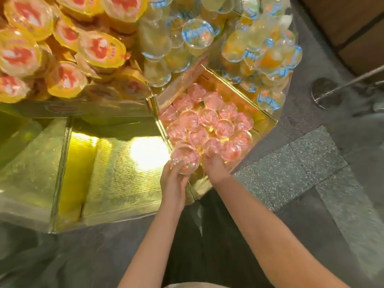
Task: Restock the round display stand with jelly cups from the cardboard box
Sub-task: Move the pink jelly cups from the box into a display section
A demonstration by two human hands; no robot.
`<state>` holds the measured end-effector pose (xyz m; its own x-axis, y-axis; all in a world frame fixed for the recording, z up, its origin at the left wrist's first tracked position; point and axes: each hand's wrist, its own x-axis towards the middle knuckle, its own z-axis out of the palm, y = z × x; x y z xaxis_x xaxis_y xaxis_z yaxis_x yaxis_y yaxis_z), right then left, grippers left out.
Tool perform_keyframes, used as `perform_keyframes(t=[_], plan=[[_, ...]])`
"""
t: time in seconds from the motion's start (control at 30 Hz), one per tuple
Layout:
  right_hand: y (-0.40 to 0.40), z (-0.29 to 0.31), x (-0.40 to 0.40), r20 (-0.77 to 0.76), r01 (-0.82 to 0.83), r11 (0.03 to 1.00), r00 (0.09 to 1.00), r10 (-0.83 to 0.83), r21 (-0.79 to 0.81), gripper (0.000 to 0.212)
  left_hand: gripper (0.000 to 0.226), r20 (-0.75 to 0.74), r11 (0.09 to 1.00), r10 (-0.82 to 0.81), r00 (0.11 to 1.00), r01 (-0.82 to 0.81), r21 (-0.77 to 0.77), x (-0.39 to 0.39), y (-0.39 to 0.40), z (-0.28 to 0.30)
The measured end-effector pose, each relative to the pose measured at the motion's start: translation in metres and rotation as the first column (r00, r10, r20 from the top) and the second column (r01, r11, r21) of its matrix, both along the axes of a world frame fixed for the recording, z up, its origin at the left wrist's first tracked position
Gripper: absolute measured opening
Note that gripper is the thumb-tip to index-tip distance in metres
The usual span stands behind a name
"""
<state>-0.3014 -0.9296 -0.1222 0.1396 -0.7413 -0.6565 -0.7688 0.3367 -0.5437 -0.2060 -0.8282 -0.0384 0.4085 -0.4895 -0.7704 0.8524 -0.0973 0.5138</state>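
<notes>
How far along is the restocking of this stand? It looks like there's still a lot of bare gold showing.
Partly done. The pink cups already fill much of their compartment, and the yellow cups and the blue-lidded cups are heaped high. In hand: the left hand holds a pink cup, and the right hand touches the front row. Left: the gold compartment beside them holds nothing.

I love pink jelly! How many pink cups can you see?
About 18: one pink cup held by the left hand, the rest packed in the gold compartment. More may hide underneath.
</notes>
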Motion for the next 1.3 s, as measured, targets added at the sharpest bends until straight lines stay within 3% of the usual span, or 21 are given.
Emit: perform_keyframes(t=[0.13, 0.23, 0.3, 0.37, 0.4, 0.5, 0.53, 0.57, 0.67, 0.73, 0.8, 0.93, 1.07, 1.13, 1.2, 1.3], plan=[[-0.01, 0.004, -0.005, -0.022, -0.067, 0.996, 0.997, 0.068, 0.059, 0.033, 0.032, -0.018, 0.998, 0.063, 0.998, -0.063, 0.008, -0.015, -0.001, 0.001], [-0.015, 0.019, -0.014, -0.023, -0.128, 0.973, 0.991, 0.135, 0.19, 0.045, 0.049, -0.092, 0.994, 0.106, 0.99, -0.105, 0.008, -0.028, -0.006, 0.0], [-0.024, 0.032, -0.02, -0.025, -0.296, 0.924, 0.95, 0.311, 0.242, 0.059, 0.054, -0.122, 0.993, 0.119, 0.985, -0.117, 0.029, -0.037, -0.013, -0.001], [-0.035, 0.047, -0.024, -0.101, -0.479, 0.831, 0.847, 0.522, 0.285, 0.059, 0.063, -0.134, 0.992, 0.113, 0.984, -0.106, 0.065, -0.045, -0.02, -0.005], [-0.041, 0.052, -0.023, -0.16, -0.536, 0.81, 0.801, 0.577, 0.238, 0.052, 0.067, -0.134, 0.993, 0.091, 0.987, -0.08, 0.082, -0.048, -0.024, -0.009], [-0.056, 0.052, -0.03, -0.334, -0.492, 0.864, 0.837, 0.434, -0.108, 0.039, 0.065, -0.105, 0.985, 0.022, 0.994, -0.004, 0.171, -0.055, -0.036, -0.019], [-0.061, 0.049, -0.034, -0.412, -0.569, 0.802, 0.784, 0.465, -0.178, 0.042, 0.061, -0.091, 0.979, 0.017, 0.996, 0.001, 0.204, -0.057, -0.039, -0.022], [-0.067, 0.048, -0.037, -0.503, -0.708, 0.689, 0.657, 0.562, -0.154, 0.05, 0.055, -0.078, 0.971, 0.005, 0.997, 0.014, 0.239, -0.057, -0.043, -0.025], [-0.082, 0.036, -0.043, -0.604, -0.916, 0.392, 0.266, 0.752, 0.084, 0.074, 0.028, -0.083, 0.942, -0.069, 0.994, 0.093, 0.324, -0.058, -0.053, -0.033], [-0.088, 0.028, -0.042, -0.616, -0.948, 0.301, 0.177, 0.768, 0.103, 0.062, 0.026, -0.105, 0.934, -0.103, 0.989, 0.132, 0.332, -0.06, -0.06, -0.033], [-0.093, 0.024, -0.044, -0.591, -0.963, 0.262, 0.171, 0.789, 0.07, 0.053, 0.029, -0.096, 0.904, -0.155, 0.983, 0.18, 0.387, -0.062, -0.063, -0.035], [-0.103, 0.017, -0.05, -0.512, -0.965, 0.261, 0.205, 0.834, 0.039, 0.056, 0.028, -0.139, 0.858, -0.169, 0.976, 0.216, 0.465, -0.062, -0.055, -0.069], [-0.113, 0.022, -0.04, -0.505, -0.972, 0.204, 0.118, 0.855, 0.117, 0.053, 0.04, -0.095, 0.818, -0.245, 0.965, 0.259, 0.513, -0.063, -0.056, -0.072], [-0.118, 0.026, -0.03, -0.502, -0.97, 0.233, 0.169, 0.848, 0.067, 0.043, 0.046, -0.061, 0.805, -0.286, 0.956, 0.274, 0.527, -0.065, -0.059, -0.062], [-0.121, 0.026, -0.018, -0.526, -0.959, 0.26, 0.281, 0.803, -0.115, 0.031, 0.05, -0.058, 0.785, -0.321, 0.945, 0.3, 0.542, -0.066, -0.059, -0.066], [-0.128, 0.017, 0.0, -0.466, -0.928, 0.23, 0.348, 0.813, -0.292, 0.039, 0.049, -0.072, 0.749, -0.397, 0.915, 0.368, 0.551, -0.064, -0.056, -0.074]])
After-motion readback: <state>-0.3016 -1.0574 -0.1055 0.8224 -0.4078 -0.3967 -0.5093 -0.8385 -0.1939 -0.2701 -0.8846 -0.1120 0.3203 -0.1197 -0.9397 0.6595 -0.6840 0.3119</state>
